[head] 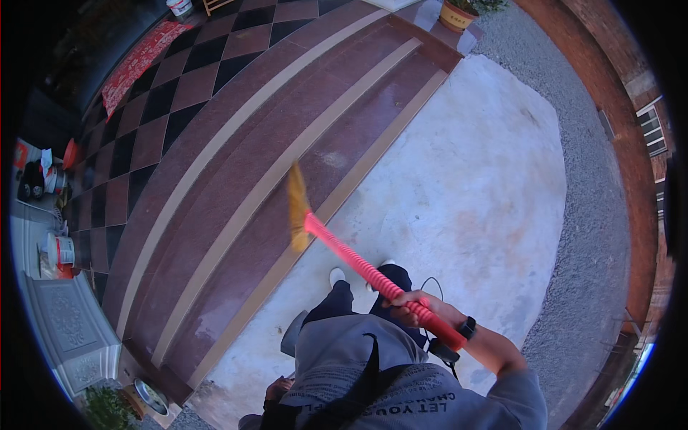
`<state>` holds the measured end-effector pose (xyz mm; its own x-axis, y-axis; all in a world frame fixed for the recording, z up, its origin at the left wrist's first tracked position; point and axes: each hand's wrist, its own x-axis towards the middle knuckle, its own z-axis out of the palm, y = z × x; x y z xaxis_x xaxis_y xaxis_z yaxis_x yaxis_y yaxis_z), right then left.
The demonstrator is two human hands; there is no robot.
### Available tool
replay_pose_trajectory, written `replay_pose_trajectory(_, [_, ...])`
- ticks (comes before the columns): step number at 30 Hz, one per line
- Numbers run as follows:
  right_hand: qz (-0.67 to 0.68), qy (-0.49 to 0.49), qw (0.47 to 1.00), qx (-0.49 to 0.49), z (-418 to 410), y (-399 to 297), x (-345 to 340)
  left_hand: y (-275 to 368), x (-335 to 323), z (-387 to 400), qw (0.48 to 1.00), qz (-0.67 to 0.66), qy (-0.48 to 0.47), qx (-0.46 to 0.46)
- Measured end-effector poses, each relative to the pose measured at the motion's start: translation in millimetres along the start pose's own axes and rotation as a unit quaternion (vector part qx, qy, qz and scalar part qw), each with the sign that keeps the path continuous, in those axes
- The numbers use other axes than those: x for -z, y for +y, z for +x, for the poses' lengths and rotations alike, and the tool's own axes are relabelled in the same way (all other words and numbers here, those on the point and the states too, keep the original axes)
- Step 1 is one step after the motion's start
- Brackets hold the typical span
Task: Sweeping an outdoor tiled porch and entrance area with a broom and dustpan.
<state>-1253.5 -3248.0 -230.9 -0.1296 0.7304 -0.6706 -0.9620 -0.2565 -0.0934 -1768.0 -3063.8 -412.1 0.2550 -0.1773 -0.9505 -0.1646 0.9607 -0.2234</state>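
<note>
My right hand [416, 309] is wrapped around the red-and-pink ribbed handle of a broom [360, 260]. The broom reaches forward and left from my body, and its yellow-brown bristles [297, 209] are over the lowest stone step [322, 166]; contact with the step cannot be made out. At my left side, my left hand [278, 388] is curled, apparently around the handle of a grey dustpan [293, 334]. My shirt hides most of that handle. The dustpan's grey pan shows beside my left leg, above the pale concrete [457, 177].
Steps with beige edges rise to a checkered tile porch [156, 107]. Buckets [60, 248] and a carved pedestal [70, 322] are at left, with a metal bowl [150, 396] below. A potted plant [457, 16] sits at the top right. Gravel [586, 226] borders the concrete.
</note>
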Motion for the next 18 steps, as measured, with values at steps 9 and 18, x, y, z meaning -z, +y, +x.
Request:
replay_pose_trajectory(9, [0.181,-0.144,0.933,-0.276,176.3,-167.9,35.0,-55.4,-99.7,28.8,0.985,-0.157,-0.070,0.016])
replay_pose_trajectory(18, [0.449,-0.111,0.878,-0.127,40.0,-397.9,214.6,-161.9,-257.5,40.5,0.842,-0.457,-0.234,0.164])
